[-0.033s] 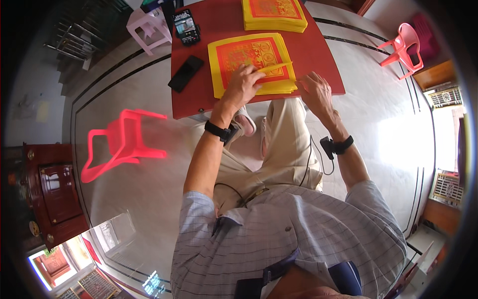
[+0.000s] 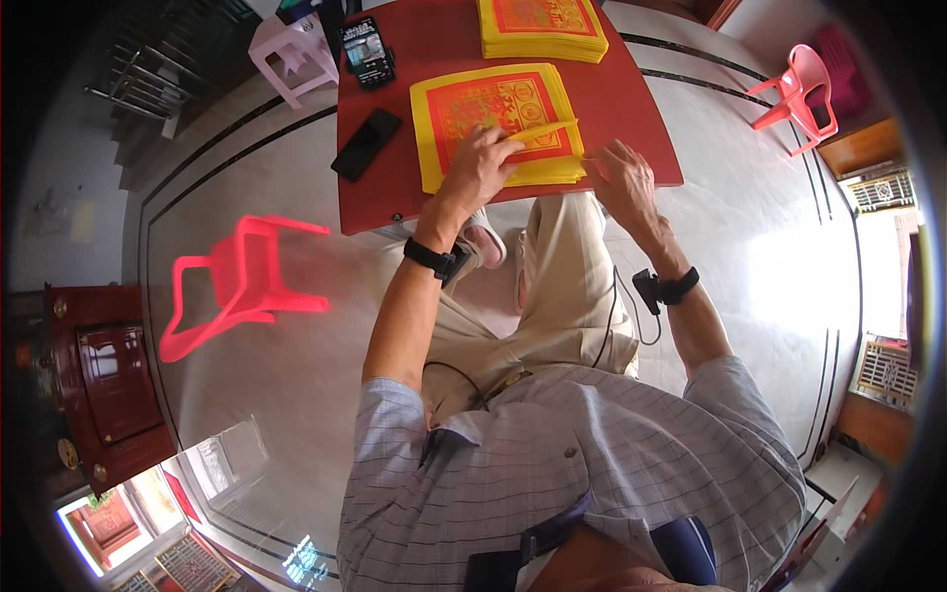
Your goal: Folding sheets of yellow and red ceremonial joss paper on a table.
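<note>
A stack of yellow paper sheets [image 2: 431,118], printed with red panels and gold figures, lies near the front edge of a red table [image 2: 414,209]. My left hand [image 2: 478,166] rests over the stack's front left part, fingers bent and closed on a narrow yellow strip [image 2: 548,130]. This strip slants up to the right across the print; whether it is a separate piece or a folded sheet edge, I cannot tell. My right hand [image 2: 625,180] is curled at the stack's right edge, fingertips by the paper corner. What its fingers pinch, if anything, is hidden.
Farther back stands a second, thicker stack of yellow sheets [image 2: 545,47]. Left of the papers lie a dark phone [image 2: 366,144] and a lit phone [image 2: 369,61] in a holder. A pink chair [image 2: 242,276] is on the floor at left, another chair [image 2: 804,97] at far right.
The view has shifted very slightly. Both hands keep nearly the same place at the stack.
</note>
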The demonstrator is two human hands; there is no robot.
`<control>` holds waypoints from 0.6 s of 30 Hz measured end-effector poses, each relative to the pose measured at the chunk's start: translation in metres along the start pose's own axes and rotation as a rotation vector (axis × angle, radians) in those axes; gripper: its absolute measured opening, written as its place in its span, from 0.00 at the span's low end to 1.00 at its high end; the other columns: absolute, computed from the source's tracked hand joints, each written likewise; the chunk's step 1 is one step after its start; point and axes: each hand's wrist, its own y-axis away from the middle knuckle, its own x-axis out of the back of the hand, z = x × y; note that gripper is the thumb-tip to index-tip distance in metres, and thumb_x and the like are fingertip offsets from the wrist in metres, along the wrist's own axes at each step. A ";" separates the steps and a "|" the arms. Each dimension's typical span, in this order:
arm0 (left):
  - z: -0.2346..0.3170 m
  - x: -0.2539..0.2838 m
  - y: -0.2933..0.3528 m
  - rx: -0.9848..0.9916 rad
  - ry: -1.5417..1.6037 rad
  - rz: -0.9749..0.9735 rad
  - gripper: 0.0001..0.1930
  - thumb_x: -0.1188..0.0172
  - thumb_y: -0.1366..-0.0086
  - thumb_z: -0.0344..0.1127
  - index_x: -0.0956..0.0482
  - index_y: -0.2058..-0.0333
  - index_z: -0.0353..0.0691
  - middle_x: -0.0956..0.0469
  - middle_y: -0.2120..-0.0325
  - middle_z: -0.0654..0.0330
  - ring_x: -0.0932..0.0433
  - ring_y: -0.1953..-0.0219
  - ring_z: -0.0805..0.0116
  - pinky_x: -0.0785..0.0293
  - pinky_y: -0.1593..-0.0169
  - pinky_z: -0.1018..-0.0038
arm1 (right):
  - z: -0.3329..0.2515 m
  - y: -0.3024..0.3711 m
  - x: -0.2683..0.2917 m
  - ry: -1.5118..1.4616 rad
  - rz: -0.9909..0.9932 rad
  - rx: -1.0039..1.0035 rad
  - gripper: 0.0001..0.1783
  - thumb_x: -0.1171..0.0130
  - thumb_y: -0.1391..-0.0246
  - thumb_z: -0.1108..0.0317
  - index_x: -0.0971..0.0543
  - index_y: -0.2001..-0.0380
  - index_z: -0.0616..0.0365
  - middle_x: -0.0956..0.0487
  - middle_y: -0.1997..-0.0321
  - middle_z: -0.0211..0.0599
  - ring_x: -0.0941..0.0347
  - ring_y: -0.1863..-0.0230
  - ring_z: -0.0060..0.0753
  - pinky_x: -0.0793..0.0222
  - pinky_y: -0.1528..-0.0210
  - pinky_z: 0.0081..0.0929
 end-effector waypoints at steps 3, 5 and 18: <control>0.000 0.000 0.001 0.011 0.021 0.007 0.19 0.33 0.43 0.20 0.14 0.52 0.39 0.18 0.56 0.49 0.22 0.48 0.46 0.23 0.42 0.56 | -0.008 0.000 -0.003 -0.009 -0.019 0.032 0.07 0.30 0.43 0.66 0.13 0.62 0.54 0.19 0.63 0.37 0.20 0.55 0.45 0.26 0.50 0.44; 0.000 -0.001 0.001 0.028 0.045 -0.002 0.20 0.34 0.43 0.18 0.14 0.51 0.39 0.19 0.56 0.49 0.22 0.48 0.45 0.24 0.42 0.55 | -0.012 -0.001 -0.005 -0.019 -0.007 0.079 0.08 0.30 0.43 0.67 0.14 0.61 0.55 0.19 0.62 0.37 0.21 0.55 0.46 0.26 0.51 0.43; -0.002 -0.003 0.002 0.009 0.093 0.072 0.16 0.37 0.41 0.19 0.13 0.54 0.37 0.20 0.60 0.49 0.23 0.52 0.47 0.24 0.44 0.56 | -0.044 -0.008 -0.025 -0.021 -0.056 0.239 0.16 0.25 0.48 0.66 0.14 0.55 0.54 0.20 0.49 0.35 0.24 0.45 0.46 0.28 0.44 0.43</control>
